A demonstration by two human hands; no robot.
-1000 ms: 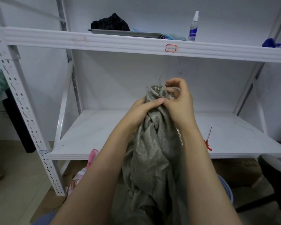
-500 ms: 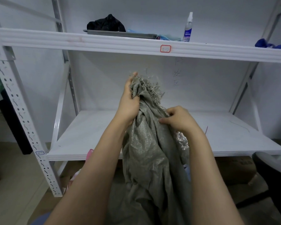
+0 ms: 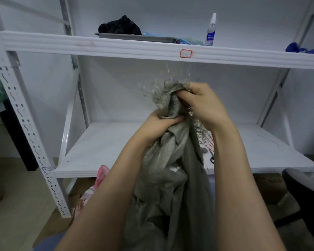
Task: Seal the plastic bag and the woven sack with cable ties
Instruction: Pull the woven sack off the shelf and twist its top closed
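A grey-green woven sack (image 3: 169,180) hangs in front of me, its frayed mouth bunched together at the top. My left hand (image 3: 159,124) is closed around the gathered neck from the left. Just above it, my right hand (image 3: 201,104) grips the frayed top edge of the sack. Thin red cable ties (image 3: 208,142) and scissors (image 3: 212,158) lie on the lower shelf, mostly hidden behind the sack and my right forearm. No plastic bag can be made out clearly.
A white metal rack stands ahead, with its lower shelf (image 3: 107,153) behind the sack. On the upper shelf sit a grey tray (image 3: 134,36) with a black bundle (image 3: 119,26), a spray bottle (image 3: 211,31) and a blue item (image 3: 301,49). A pink bag (image 3: 100,180) lies below left, a dark stool (image 3: 304,189) at right.
My left hand has dropped from the sack's top edge to the neck. My right hand has risen from the side of the sack and taken hold of the frayed top.
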